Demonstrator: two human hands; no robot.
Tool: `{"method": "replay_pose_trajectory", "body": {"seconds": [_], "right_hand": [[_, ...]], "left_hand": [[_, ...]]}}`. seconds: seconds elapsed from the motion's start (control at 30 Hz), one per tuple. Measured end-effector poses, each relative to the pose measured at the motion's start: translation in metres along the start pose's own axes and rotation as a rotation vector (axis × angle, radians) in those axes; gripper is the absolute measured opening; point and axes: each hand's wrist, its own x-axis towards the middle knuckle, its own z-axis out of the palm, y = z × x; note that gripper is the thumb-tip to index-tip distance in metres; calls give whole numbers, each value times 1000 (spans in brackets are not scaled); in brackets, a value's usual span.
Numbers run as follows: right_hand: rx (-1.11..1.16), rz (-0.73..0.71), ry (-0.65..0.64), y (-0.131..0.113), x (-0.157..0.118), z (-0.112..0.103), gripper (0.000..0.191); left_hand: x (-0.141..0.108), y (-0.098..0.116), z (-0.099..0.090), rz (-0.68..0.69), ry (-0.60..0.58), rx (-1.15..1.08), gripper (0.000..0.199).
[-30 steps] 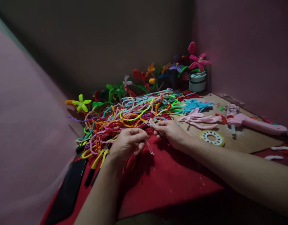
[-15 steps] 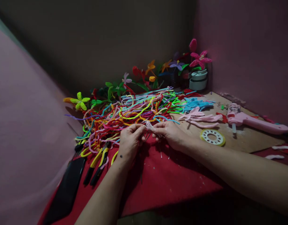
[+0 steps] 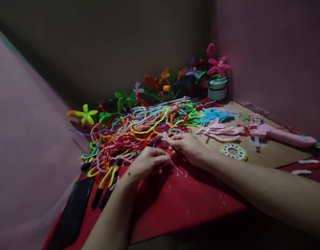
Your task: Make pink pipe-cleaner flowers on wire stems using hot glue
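Note:
My right hand (image 3: 189, 147) pinches a small bunch of white flower stamens (image 3: 165, 137) between thumb and fingers, their tiny pale tips fanned out to the left. Lower and to the left, my left hand (image 3: 149, 160) is closed, thumb and fingertips pressed together; what it grips, if anything, is hidden. Just beside those fingertips, a few thin white-tipped stamens (image 3: 177, 171) show against the red cloth (image 3: 191, 201). Behind both hands spreads a tangled heap of colourful pipe cleaners (image 3: 139, 126).
Yellow-and-black pliers (image 3: 105, 182) and a black flat object (image 3: 71, 211) lie at left. On the board at right are a tape roll (image 3: 233, 151), a pink glue gun (image 3: 279, 133), pink petal shapes (image 3: 218, 130) and blue pieces (image 3: 217, 115). Pipe-cleaner flowers (image 3: 220, 66) stand behind.
My left hand has moved down from the stamen bunch, which stays in my right hand. The bunch's tips now show more plainly. The view has shifted slightly.

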Motion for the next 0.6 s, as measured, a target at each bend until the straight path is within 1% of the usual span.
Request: {"method": "replay_pose_trajectory", "body": {"seconds": [0.03,0.1,0.17,0.23,0.3,0.43,0.5,0.6], "right_hand": [[0,-1,-8,0,0,0,14],[-12,-2,-9,0,0,1,12],[-35,-9,-2,1,0,1,10],[-59,-12,-15,1,-1,1,10],[-57,13,-37,0,-2,1,11],[-59,66,-73,-1,-5,3,11],[-89,63,-84,-3,-6,3,13],[-113,88,-103,-3,-7,4,13]], "left_hand": [[2,0,4,-11,34,52,19],[5,0,8,21,171,71,19],[6,0,8,90,317,18,20],[6,1,7,149,411,-45,21],[6,0,6,192,456,-87,22],[7,-1,9,243,502,-197,24],[7,-3,9,258,512,-244,25],[7,-4,7,253,518,-253,26]]}}
